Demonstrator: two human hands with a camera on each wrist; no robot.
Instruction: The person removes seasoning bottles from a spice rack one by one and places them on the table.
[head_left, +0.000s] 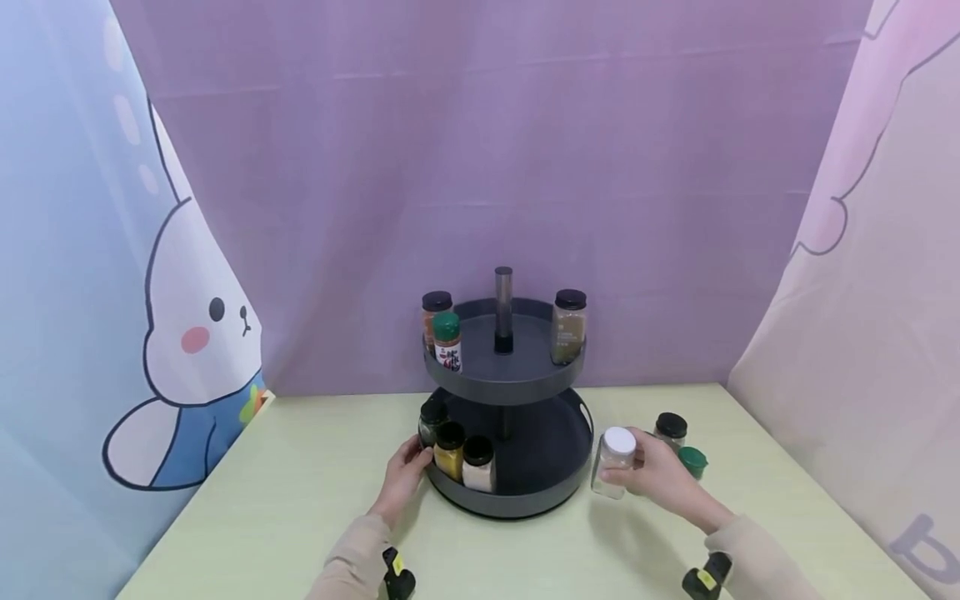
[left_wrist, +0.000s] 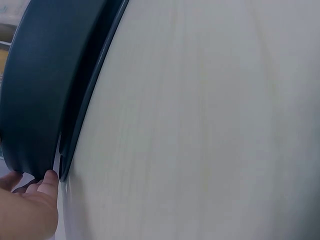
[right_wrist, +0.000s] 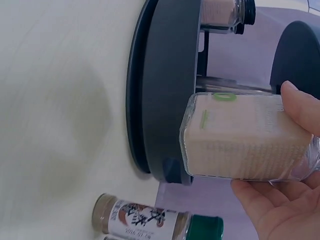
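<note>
A dark two-tier spice rack with a central post stands on the table. My left hand grips the left edge of its lower tier, thumb and fingers at a cut-out in the rim. My right hand holds a square clear spice jar with a white lid, just right of the lower tier. In the right wrist view this jar shows pale powder inside, with thumb and fingers on opposite sides. Three black-lidded jars, one with yellow powder, sit at the left of the lower tier.
On the upper tier stand a green-capped bottle, a black-lidded jar behind it, and another jar at right. Beyond my right hand are a black-lidded jar and a green-capped bottle on the table.
</note>
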